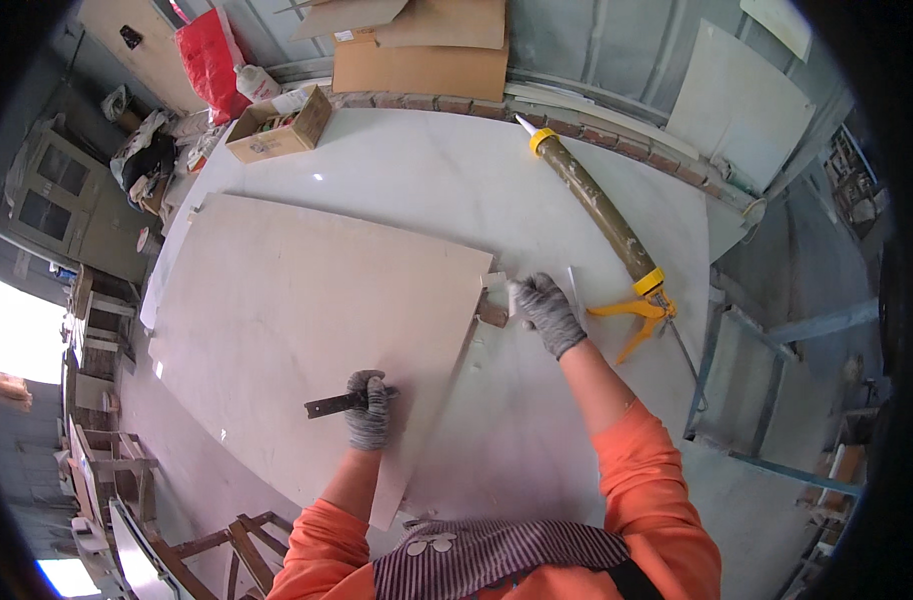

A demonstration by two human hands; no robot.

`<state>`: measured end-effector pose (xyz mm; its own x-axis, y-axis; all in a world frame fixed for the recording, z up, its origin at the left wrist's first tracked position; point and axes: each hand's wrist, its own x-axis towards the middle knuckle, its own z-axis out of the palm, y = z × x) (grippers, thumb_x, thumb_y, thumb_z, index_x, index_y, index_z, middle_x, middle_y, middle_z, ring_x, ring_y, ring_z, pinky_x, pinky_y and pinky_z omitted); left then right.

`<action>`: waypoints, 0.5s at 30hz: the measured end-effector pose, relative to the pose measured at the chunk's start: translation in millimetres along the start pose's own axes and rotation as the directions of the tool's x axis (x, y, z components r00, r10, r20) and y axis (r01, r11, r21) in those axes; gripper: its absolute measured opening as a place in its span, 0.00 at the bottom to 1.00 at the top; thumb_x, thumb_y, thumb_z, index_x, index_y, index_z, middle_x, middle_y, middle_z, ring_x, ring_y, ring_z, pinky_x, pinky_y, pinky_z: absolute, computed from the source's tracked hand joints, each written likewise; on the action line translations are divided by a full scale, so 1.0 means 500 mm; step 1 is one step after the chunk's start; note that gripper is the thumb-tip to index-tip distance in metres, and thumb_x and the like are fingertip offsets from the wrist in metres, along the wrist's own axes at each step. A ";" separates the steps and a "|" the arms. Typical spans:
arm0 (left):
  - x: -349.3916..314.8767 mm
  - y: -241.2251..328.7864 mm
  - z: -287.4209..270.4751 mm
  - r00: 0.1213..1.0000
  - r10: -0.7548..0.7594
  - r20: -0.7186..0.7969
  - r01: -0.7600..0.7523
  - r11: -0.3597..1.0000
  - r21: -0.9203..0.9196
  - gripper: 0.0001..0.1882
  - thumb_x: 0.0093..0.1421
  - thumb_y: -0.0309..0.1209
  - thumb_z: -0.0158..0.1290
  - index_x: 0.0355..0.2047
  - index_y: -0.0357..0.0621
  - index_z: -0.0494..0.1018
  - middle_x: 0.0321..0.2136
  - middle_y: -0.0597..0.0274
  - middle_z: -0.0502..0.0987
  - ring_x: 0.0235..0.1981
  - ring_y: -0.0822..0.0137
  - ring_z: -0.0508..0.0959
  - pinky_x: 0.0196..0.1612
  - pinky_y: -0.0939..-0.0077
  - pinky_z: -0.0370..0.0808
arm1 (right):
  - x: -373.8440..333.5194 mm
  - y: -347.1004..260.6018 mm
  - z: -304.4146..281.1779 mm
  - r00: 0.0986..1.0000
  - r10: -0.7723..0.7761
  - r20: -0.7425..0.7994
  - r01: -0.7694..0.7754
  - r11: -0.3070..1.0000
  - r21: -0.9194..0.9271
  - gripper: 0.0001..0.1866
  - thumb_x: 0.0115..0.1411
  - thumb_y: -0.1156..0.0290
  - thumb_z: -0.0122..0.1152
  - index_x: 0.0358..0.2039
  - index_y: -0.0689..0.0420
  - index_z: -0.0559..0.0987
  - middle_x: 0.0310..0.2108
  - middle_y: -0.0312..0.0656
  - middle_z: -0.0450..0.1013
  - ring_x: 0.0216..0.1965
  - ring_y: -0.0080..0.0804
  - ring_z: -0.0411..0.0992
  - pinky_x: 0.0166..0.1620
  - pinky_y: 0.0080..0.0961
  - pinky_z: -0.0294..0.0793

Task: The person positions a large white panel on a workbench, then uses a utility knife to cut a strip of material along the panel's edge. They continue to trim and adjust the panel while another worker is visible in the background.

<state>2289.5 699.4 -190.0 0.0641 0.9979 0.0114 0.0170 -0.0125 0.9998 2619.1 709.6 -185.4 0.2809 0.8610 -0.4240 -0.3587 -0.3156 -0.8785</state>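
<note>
My left hand [369,412], in a grey knit glove, is closed around a dark, flat, narrow tool [329,406] with a notched end; its exact kind I cannot tell. It is over the lower right part of a large pale slab [307,290], which lies across a white table. Just beyond the slab's right edge, my right hand [551,318], gloved the same way, has its fingers closed on a small white piece [518,298]. Beside that hand are a small brown block [493,315] and a pale chip [494,280] at the slab's corner. A thin white strip [576,288] lies to its right.
A caulking gun [597,205] with yellow ends lies at the right of the white tabletop [417,150]. An open cardboard box [280,128] stands at the far left. Behind are a red bag [213,62], a white bottle [258,83] and a larger carton [422,70]. A metal frame [767,380] stands right.
</note>
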 end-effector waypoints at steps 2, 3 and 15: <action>0.020 0.002 0.019 1.000 -0.001 -0.007 0.001 1.000 -0.012 0.05 0.64 0.27 0.44 0.37 0.40 0.68 0.26 0.67 0.69 0.23 0.75 0.72 0.30 0.78 0.76 | 0.043 0.007 0.027 0.949 -0.314 0.014 0.280 0.826 -0.489 0.26 0.50 0.64 0.67 0.46 0.58 0.68 0.24 0.37 0.71 0.29 0.27 0.72 0.33 0.26 0.74; 0.030 0.002 0.028 1.000 0.016 -0.005 -0.016 0.999 -0.034 0.05 0.64 0.27 0.44 0.36 0.40 0.69 0.26 0.67 0.69 0.23 0.76 0.71 0.30 0.78 0.75 | 0.055 0.009 0.026 0.951 -0.306 0.050 0.277 0.766 -0.580 0.24 0.50 0.61 0.66 0.44 0.60 0.71 0.25 0.41 0.72 0.29 0.32 0.73 0.34 0.29 0.74; 0.067 0.010 0.055 0.998 0.008 0.061 -0.008 1.000 0.008 0.07 0.65 0.29 0.44 0.38 0.39 0.67 0.31 0.61 0.71 0.25 0.70 0.76 0.32 0.77 0.75 | 0.022 -0.033 0.045 0.934 -0.279 0.225 0.285 0.197 -0.938 0.22 0.56 0.54 0.55 0.43 0.59 0.74 0.40 0.51 0.73 0.42 0.46 0.72 0.47 0.38 0.72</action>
<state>2319.1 731.1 -185.2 0.1255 0.9919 0.0183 0.0245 -0.0215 0.9995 2608.0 733.5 -170.7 0.1624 0.9815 -0.1013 0.8443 -0.1914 -0.5004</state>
